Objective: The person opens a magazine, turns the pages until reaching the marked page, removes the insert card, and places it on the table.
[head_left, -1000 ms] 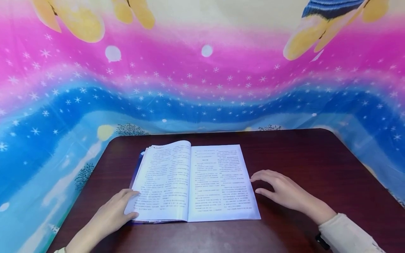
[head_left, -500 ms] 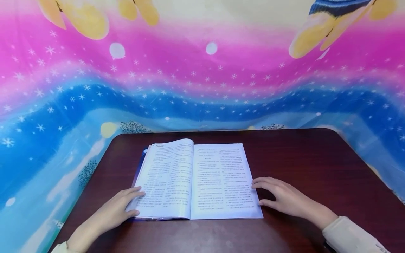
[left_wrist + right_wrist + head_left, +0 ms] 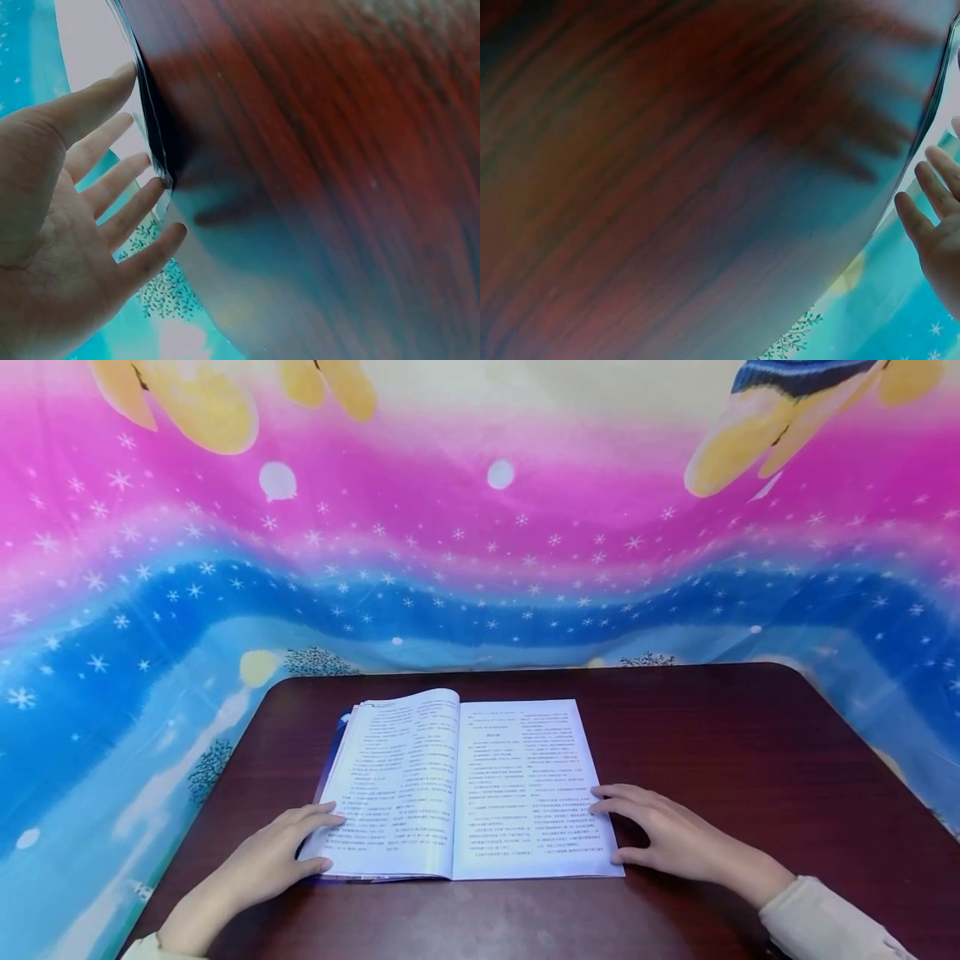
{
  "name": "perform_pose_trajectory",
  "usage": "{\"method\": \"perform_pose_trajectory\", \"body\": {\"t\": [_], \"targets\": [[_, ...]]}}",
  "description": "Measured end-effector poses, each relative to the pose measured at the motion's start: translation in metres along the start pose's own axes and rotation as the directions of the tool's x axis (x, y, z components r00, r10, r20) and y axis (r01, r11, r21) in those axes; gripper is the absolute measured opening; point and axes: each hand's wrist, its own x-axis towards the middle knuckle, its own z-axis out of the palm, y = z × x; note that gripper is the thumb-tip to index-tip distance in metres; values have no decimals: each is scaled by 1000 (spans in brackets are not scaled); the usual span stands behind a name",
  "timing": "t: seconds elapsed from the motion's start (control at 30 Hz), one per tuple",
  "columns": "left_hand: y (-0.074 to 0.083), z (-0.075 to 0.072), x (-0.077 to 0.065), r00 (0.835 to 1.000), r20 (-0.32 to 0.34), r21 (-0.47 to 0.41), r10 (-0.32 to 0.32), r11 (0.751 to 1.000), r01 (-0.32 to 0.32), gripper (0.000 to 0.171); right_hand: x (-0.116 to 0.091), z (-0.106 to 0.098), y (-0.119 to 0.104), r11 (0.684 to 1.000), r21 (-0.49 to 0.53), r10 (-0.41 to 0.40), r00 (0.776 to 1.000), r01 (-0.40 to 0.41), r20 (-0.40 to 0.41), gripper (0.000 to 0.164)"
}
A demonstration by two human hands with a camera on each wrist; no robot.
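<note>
An open magazine (image 3: 517,785) with printed text columns lies on the dark red-brown table in the head view. Its left page bulges up near the spine, and a dark blue cover edge shows at the far left. My left hand (image 3: 266,856) rests at the lower left edge, thumb and fingertips on the page, fingers spread. On the opposite side my right hand (image 3: 667,831) has its fingertips at the right page's outer edge, the thumb near the lower corner. Both wrist views show the left hand (image 3: 82,195) and right hand (image 3: 941,225) with fingers extended along the magazine's edge.
The wood-grained table (image 3: 720,735) has rounded far corners. Behind and beside it hangs a pink and blue curtain (image 3: 480,543) printed with snowflakes, close against the table's edges.
My right hand has moved in from the right to reach the right page's edge. The left hand stays on the left page. The head view has shifted slightly.
</note>
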Motion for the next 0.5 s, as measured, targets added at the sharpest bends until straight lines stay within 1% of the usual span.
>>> {"method": "perform_pose_trajectory", "body": {"t": [0.23, 0.5], "targets": [[-4, 1, 0, 1000, -4, -3, 4, 1000, -4, 50, 2, 1, -1, 1000, 1, 14, 1000, -14, 26, 52], [-2, 0, 2, 1000, 15, 0, -18, 1000, 18, 51, 5, -1, -2, 1000, -7, 20, 999, -19, 48, 49]]}}
